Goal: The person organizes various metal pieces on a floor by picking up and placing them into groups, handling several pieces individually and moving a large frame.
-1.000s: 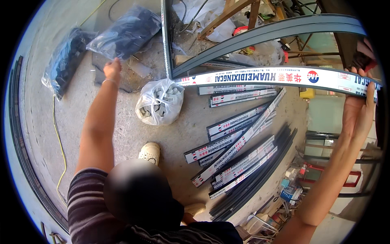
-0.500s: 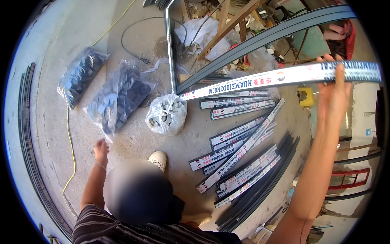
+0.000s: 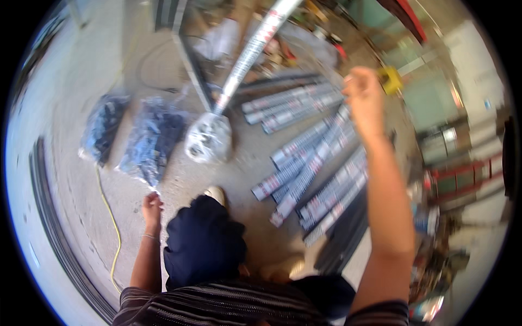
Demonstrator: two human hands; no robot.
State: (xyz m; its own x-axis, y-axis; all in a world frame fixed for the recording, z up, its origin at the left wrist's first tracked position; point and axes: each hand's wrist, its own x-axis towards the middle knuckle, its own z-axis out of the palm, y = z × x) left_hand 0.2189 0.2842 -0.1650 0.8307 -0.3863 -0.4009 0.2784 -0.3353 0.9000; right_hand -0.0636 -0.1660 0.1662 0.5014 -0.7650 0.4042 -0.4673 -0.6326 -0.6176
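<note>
My left hand (image 3: 153, 206) hangs with curled fingers right at the gathered end of a clear plastic bag (image 3: 155, 136) full of dark blue pieces. Whether it grips that end cannot be made out. My right hand (image 3: 362, 87) is raised, smeared by motion, its fingers drawn in; anything inside is hidden. A long white-faced profile (image 3: 253, 51) slants up past the top edge, apart from both hands. Beside it stands a grey profile (image 3: 193, 68); their lower ends come close together behind a small white bag (image 3: 209, 138) of light pieces.
Several printed strips (image 3: 293, 176) lie fanned on the concrete, with dark bars (image 3: 342, 239) beside them. Another filled bag (image 3: 103, 127) lies left. A yellow cord (image 3: 111, 212) and long dark lengths (image 3: 54, 228) run along the left. Clutter (image 3: 283, 49) and a yellow object (image 3: 390, 80) stand beyond.
The white-faced profile has left my right hand and swung from rightward to steeply upward in view. My right hand has drawn left. The whole view has turned; my left hand remains near the bag.
</note>
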